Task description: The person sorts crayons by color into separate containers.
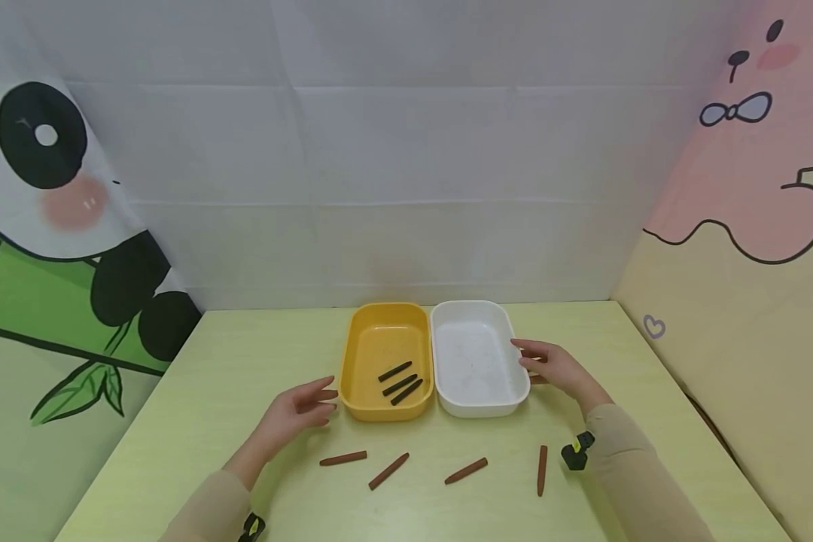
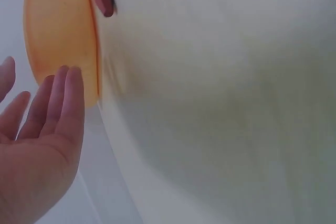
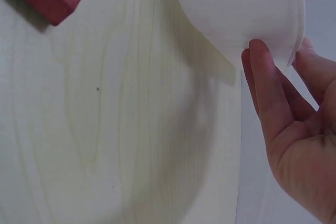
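A yellow tray (image 1: 388,324) and a white tray (image 1: 473,350) stand side by side on the table. Three black crayons (image 1: 400,386) lie inside the yellow one; the white one holds nothing. My left hand (image 1: 294,416) is just left of the yellow tray, fingers extended toward its side wall and nothing in them. At the white tray's right side, my right hand (image 1: 555,367) touches the rim and outer wall with nearly straight fingers (image 3: 265,72). Several reddish-brown crayons lie in front of the trays, among them one (image 1: 542,470) below my right hand.
Other brown crayons lie in a loose row, one at the left (image 1: 342,458), one beside it (image 1: 389,471) and one further right (image 1: 466,470). A pale wall sheet (image 1: 406,241) rises behind the table's back edge. Printed cartoon sheets flank both sides.
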Demonstrator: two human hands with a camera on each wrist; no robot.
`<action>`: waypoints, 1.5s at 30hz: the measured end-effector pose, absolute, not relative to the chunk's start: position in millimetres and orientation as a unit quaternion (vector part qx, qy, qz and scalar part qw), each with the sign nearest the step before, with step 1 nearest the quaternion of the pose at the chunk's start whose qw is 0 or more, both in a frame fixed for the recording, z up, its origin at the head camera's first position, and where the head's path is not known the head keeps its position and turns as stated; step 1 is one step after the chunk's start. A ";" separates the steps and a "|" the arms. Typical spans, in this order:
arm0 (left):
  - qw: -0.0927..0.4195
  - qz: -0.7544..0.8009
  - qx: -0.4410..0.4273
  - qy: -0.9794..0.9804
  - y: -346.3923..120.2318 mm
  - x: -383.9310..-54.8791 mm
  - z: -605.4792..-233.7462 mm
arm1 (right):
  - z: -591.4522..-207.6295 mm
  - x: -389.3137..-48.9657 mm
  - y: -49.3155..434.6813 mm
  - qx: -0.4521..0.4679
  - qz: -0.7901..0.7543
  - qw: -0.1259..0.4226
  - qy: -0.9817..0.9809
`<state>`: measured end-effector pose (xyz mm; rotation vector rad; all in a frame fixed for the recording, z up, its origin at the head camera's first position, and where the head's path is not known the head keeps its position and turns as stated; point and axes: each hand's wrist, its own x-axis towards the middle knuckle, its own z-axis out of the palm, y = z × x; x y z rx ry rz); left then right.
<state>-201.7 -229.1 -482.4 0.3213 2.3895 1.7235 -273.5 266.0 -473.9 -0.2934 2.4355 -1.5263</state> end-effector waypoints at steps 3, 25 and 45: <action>0.067 0.561 0.096 0.819 -229.1 -194.0 -482.4 | -474.2 -273.7 266.5 -0.102 -0.525 0.127 0.835; 0.056 0.468 0.118 0.874 -219.1 -170.1 -507.4 | -476.8 -276.8 265.3 -0.104 -0.531 0.124 0.832; 0.048 0.406 0.194 0.892 -220.6 -170.0 -515.7 | -474.7 -273.7 265.7 -0.096 -0.530 0.127 0.833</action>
